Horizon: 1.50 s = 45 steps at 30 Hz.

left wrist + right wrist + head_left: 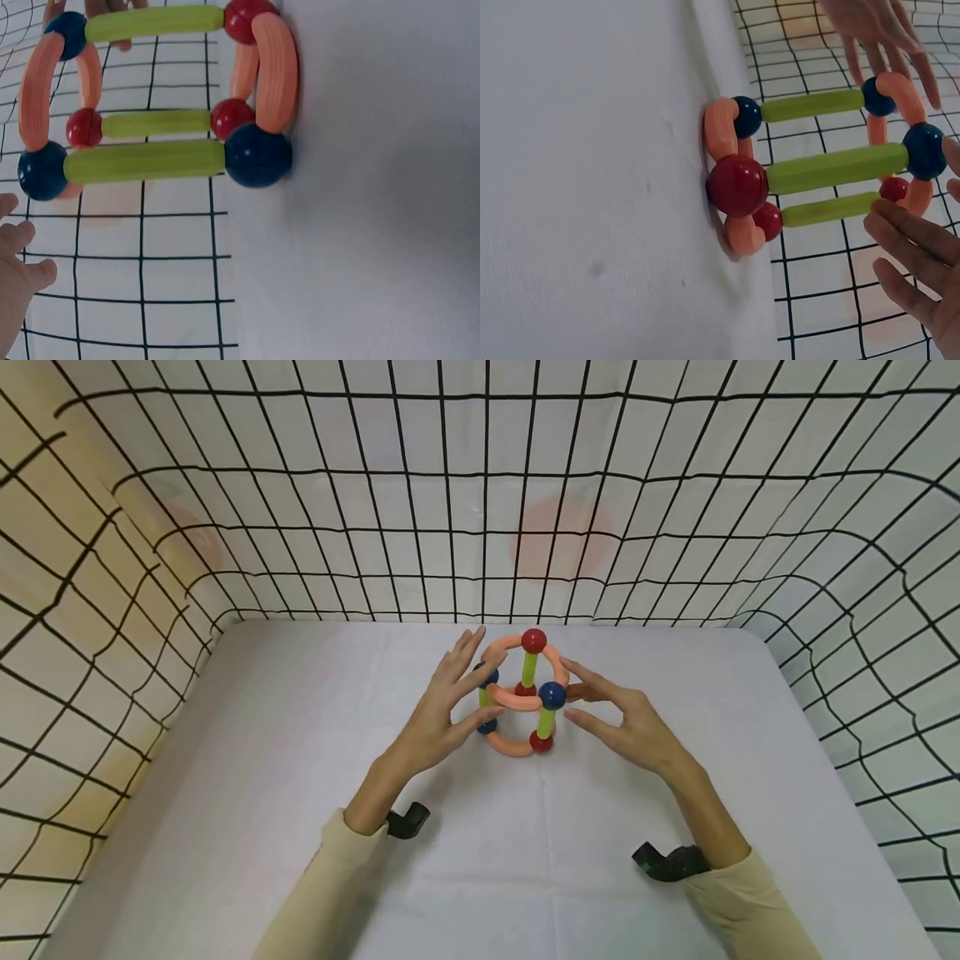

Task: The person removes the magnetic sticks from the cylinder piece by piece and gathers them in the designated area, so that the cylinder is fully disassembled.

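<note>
A magnetic ball-and-stick frame (529, 672) stands upright on the white table. Curved orange sticks (276, 71) and red and blue balls (737, 185) make its upper and lower rings. Straight yellow-green sticks (836, 168) join the two rings as posts. At the frame's left side, my left hand (442, 706) has its fingers extended and spread, near the blue balls. On the other side, my right hand (630, 718) has loosely bent fingers close to the upper ring and the blue ball (552, 695). Whether either hand's fingertips touch the frame, I cannot tell.
Black wire mesh (487, 502) rises behind the table and along both sides. White cloth (480, 877) covers the tabletop, with a crease running towards me. Dark straps with mounts (670, 862) sit at both wrists, beside the beige sleeves (757, 906).
</note>
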{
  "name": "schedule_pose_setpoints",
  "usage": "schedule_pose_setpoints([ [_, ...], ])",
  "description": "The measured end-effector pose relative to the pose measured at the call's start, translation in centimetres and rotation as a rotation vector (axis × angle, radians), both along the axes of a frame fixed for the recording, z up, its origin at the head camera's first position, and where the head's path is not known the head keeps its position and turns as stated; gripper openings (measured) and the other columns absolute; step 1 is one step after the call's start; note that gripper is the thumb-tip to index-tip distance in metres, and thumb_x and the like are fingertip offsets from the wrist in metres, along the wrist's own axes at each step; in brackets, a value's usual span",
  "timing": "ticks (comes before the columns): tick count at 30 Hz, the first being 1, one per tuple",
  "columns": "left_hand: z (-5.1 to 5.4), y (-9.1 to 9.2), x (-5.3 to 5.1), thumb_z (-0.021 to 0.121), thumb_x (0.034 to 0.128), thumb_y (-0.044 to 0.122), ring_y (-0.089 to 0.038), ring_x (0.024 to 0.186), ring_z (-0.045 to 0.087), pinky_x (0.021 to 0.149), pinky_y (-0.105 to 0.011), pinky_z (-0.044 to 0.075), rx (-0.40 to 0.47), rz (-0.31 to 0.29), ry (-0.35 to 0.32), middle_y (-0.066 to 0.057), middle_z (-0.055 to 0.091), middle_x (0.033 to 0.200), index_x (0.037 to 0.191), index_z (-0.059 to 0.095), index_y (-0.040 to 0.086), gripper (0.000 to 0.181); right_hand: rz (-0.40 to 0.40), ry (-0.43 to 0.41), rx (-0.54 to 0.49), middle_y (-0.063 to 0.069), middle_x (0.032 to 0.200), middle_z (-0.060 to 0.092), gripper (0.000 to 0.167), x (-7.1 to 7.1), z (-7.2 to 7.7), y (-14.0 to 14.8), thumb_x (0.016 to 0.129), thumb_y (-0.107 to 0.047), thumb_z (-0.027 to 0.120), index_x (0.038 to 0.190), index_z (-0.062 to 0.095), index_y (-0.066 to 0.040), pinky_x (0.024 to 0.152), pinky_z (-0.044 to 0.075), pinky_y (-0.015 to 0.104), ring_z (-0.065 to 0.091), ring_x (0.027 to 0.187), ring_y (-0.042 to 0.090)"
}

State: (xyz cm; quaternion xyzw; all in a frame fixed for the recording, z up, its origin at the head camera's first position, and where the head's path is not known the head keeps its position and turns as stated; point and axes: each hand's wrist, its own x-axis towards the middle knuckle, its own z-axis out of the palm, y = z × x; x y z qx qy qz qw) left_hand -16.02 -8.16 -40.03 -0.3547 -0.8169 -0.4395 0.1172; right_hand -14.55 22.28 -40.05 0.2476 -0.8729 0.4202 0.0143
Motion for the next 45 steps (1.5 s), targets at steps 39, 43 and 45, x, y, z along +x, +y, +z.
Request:
schedule_pose_setpoints([
  [39, -1.0, 3.2, -0.3, 0.085, 0.0825, 0.005, -0.032, 0.130, 0.055, 0.116, -0.052, 0.040, 0.139, -0.014, 0.175, -0.008, 0.079, 0.107, 0.106, 0.083, 0.007, 0.024, -0.018, 0.193, -0.138, 0.010, 0.120, 0.077, 0.053, 0.0, -1.2, -2.0, 0.087, 0.004, 0.078, 0.138, 0.067, -0.008, 0.081, 0.059, 0.021, 0.076, 0.092, 0.023],
  [43, -1.1, 3.2, -0.3, 0.085, 0.0820, 0.006, -0.030, 0.127, 0.057, 0.119, -0.053, 0.036, 0.137, -0.007, 0.186, -0.007, 0.079, 0.104, 0.105, 0.083, 0.007, 0.023, -0.018, 0.191, -0.142, 0.010, 0.120, 0.077, 0.052, 0.0, -1.2, -2.0, 0.088, 0.002, 0.078, 0.138, 0.067, -0.009, 0.082, 0.059, 0.020, 0.076, 0.093, 0.022],
  [45, -1.1, 3.3, -0.3, 0.085, 0.0821, 0.006, -0.030, 0.126, 0.057, 0.119, -0.053, 0.035, 0.142, -0.012, 0.190, -0.007, 0.080, 0.104, 0.105, 0.083, 0.007, 0.023, -0.016, 0.193, -0.145, 0.010, 0.120, 0.077, 0.052, 0.0, -1.2, -2.0, 0.088, 0.002, 0.078, 0.138, 0.068, -0.009, 0.083, 0.059, 0.019, 0.077, 0.094, 0.022],
])
